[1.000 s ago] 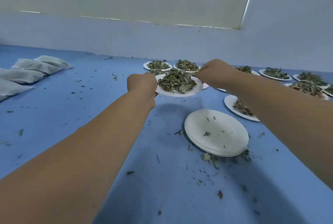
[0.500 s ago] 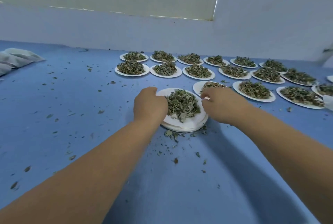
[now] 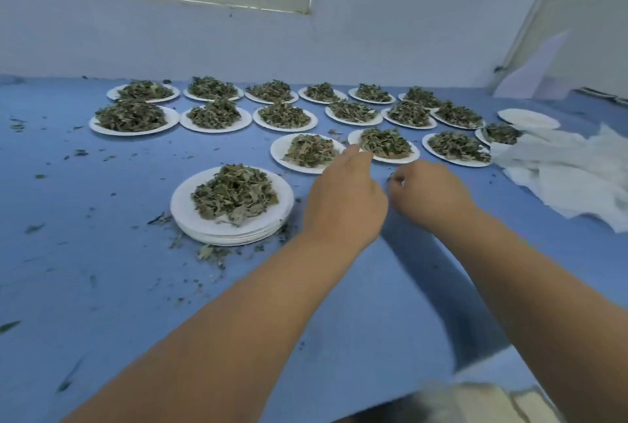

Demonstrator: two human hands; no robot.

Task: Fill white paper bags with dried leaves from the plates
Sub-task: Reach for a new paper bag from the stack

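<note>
**Dried leaves (image 3: pixel 234 196) crumble, white paper bags (image 3: pixel 560 178) flop**

One heap sits on the top paper plate (image 3: pixel 183 208) of a stack, left of both hands; the bags lie crumpled at far right. The left hand (image 3: pixel 343 198) reaches with loosely straight fingers, empty. The right hand (image 3: pixel 428 191) curls loosely, with nothing visible in it. Probably feather-light: lift the plate by its rim, pinch a bag's mouth.

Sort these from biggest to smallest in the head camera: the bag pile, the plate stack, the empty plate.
1. Bag pile, running off the right edge.
2. Plate stack, nearly as big.
3. Empty plate; it looks smallest, but it lies farther away, so it may really match the stack's plates.
</note>
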